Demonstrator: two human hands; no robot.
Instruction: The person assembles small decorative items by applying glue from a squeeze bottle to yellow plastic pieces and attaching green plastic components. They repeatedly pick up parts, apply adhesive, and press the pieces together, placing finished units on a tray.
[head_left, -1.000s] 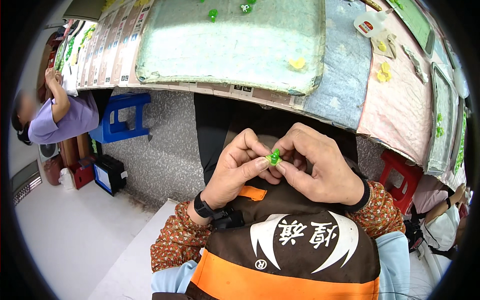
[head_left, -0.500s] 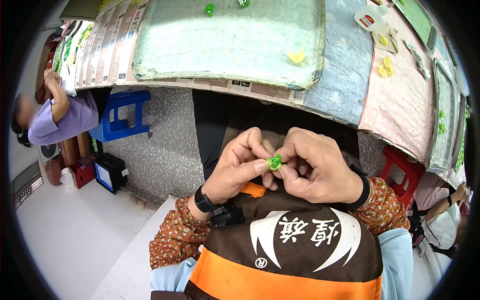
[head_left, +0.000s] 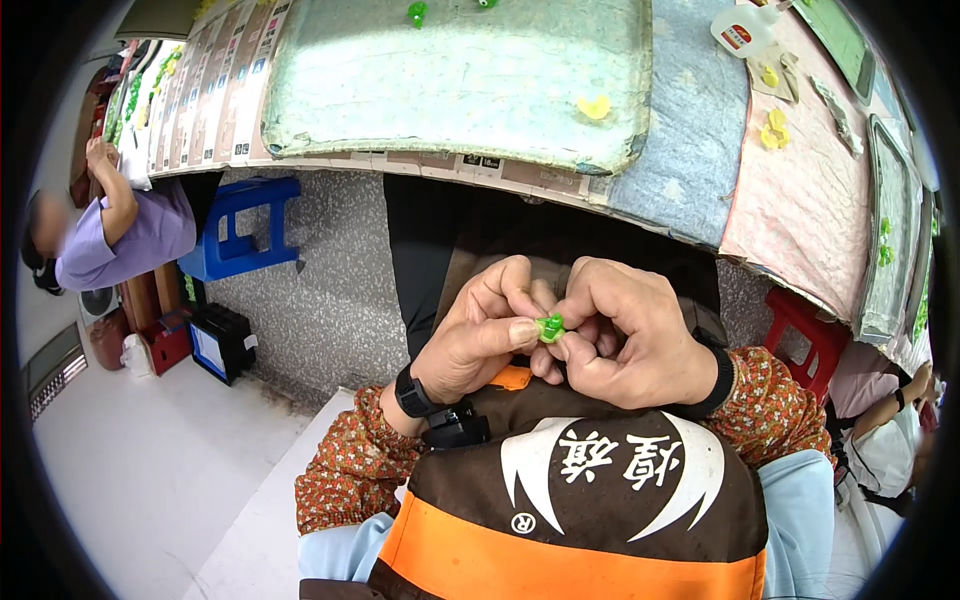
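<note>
The small green piece (head_left: 551, 327) sits between 2 narrow, pinching grips: the left hand (head_left: 465, 335) holds it from the left, the right hand (head_left: 638, 333) from the right, neither nearer. It is short of the surface (head_left: 215, 110); its long axis is unclear.

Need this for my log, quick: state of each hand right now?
Left hand: closed, pinching one side of the small green piece.
Right hand: closed, pinching its other side.
</note>
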